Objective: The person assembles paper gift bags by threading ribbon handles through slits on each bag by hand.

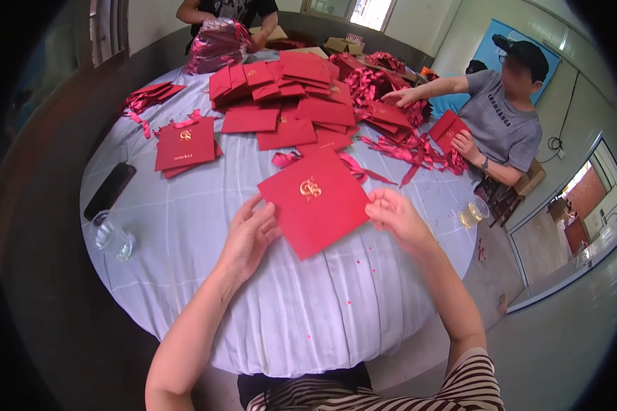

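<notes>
Closest in, both hands hold one red card [315, 202] flat above the near part of the round table [185, 274], which is draped in a pale cloth. The left hand [249, 236] grips the card's edge at about 8 o'clock, fingers spread along it; the right hand [394, 216] pinches the corner at about 3 o'clock. The card sits tilted like a diamond, its gold emblem facing up.

At 9 o'clock from the card, near the table's rim, a small clear glass [113, 238] stands just beside a dark phone [110, 190]. At 3 o'clock another glass [474, 211], holding yellowish liquid, sits right on the table's edge.

Further out, at 10 o'clock, lies a small stack of cards [185, 144]; at 12 o'clock a large loose heap of cards [288, 96]; at 1 to 2 o'clock a tangle of red ribbons [411, 151]. Beyond these, a person in a grey shirt [500, 123] handles a card at the far right, and another person [226, 14] holds a shiny red bundle at the far side.

As I judge it, the risks are these: the grip is only at the edges, so the card could bend or slip if turned quickly; and the right elbow swinging outward could knock the glass of liquid off the rim or spill it toward the cards.
</notes>
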A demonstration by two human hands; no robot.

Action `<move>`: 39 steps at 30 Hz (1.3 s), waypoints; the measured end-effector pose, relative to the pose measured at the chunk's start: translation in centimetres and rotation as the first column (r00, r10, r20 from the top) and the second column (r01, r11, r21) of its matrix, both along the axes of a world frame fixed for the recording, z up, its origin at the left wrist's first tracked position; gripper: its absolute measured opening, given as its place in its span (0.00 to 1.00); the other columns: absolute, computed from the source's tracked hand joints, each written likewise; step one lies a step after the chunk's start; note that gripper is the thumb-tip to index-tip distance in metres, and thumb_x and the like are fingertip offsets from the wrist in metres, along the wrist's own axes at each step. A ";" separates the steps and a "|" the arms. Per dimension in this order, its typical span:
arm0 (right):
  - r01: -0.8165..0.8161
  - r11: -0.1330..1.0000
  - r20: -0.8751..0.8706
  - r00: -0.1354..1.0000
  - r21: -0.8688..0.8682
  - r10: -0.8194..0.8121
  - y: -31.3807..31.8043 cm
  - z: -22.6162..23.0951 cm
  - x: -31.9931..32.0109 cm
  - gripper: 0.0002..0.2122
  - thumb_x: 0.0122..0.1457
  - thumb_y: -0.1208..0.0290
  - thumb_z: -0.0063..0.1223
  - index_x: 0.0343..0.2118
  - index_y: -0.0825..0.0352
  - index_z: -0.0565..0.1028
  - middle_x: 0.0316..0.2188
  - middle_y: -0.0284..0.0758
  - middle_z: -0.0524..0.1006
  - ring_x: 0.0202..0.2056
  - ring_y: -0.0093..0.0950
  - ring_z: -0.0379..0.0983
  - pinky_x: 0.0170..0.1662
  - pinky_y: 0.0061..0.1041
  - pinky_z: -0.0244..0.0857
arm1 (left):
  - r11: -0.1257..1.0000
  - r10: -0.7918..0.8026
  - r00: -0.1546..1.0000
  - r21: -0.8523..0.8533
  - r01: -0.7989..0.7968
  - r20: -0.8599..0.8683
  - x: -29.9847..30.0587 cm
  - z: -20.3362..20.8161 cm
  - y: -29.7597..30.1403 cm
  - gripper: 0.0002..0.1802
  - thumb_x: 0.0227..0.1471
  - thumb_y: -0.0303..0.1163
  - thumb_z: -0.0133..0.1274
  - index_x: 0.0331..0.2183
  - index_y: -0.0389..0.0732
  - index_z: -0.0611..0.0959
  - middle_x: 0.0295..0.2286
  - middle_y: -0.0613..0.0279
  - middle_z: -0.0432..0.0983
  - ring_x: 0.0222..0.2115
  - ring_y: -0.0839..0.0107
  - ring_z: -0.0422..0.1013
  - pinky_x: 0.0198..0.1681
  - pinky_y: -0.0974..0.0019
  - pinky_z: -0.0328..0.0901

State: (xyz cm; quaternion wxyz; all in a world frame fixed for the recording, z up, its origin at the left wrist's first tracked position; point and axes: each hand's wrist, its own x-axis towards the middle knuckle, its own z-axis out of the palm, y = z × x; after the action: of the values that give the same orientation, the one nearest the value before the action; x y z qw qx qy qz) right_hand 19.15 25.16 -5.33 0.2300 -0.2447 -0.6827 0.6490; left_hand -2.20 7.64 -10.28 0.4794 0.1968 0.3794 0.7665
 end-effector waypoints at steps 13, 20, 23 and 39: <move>0.144 0.620 -0.075 0.988 0.771 -0.136 -4.8 3.6 2.1 0.27 0.52 0.77 0.56 0.57 0.66 0.63 0.48 0.36 0.68 0.46 0.26 0.66 0.48 0.24 0.59 | 0.994 0.102 0.638 0.095 -0.045 -0.763 3.1 3.8 -1.8 0.27 0.52 0.16 0.49 0.54 0.39 0.69 0.49 0.59 0.67 0.43 0.74 0.70 0.46 0.71 0.67; 0.094 0.059 -0.087 0.990 0.994 -0.106 -7.2 3.0 1.3 0.22 0.47 0.79 0.56 0.49 0.68 0.71 0.45 0.38 0.69 0.47 0.37 0.63 0.51 0.34 0.58 | 0.997 0.062 0.417 0.077 0.020 -0.907 4.5 5.0 -3.2 0.27 0.49 0.11 0.47 0.52 0.36 0.68 0.51 0.57 0.64 0.42 0.73 0.69 0.44 0.70 0.68; 0.141 0.058 -0.134 0.985 0.988 -0.107 -8.4 3.0 2.2 0.23 0.45 0.80 0.57 0.48 0.68 0.72 0.43 0.39 0.69 0.45 0.38 0.65 0.50 0.34 0.59 | 0.976 0.214 0.021 0.213 -0.040 -0.977 5.2 6.5 -3.7 0.27 0.41 0.08 0.50 0.45 0.37 0.71 0.49 0.49 0.62 0.40 0.61 0.71 0.41 0.65 0.69; -0.175 0.291 0.198 0.979 0.941 -0.052 -9.5 8.4 3.5 0.15 0.52 0.66 0.56 0.40 0.69 0.76 0.33 0.37 0.77 0.32 0.35 0.72 0.35 0.30 0.66 | 0.883 0.460 -0.549 0.428 0.194 -0.698 6.6 7.3 -4.7 0.18 0.30 0.22 0.63 0.31 0.37 0.82 0.37 0.62 0.67 0.37 0.62 0.65 0.42 0.54 0.66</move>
State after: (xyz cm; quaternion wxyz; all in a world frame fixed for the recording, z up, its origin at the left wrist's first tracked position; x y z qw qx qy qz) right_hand 22.69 15.68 3.11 0.2389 -0.0941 -0.9615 0.0978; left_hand 4.42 2.91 -2.97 -0.2737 0.7826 0.4664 0.3083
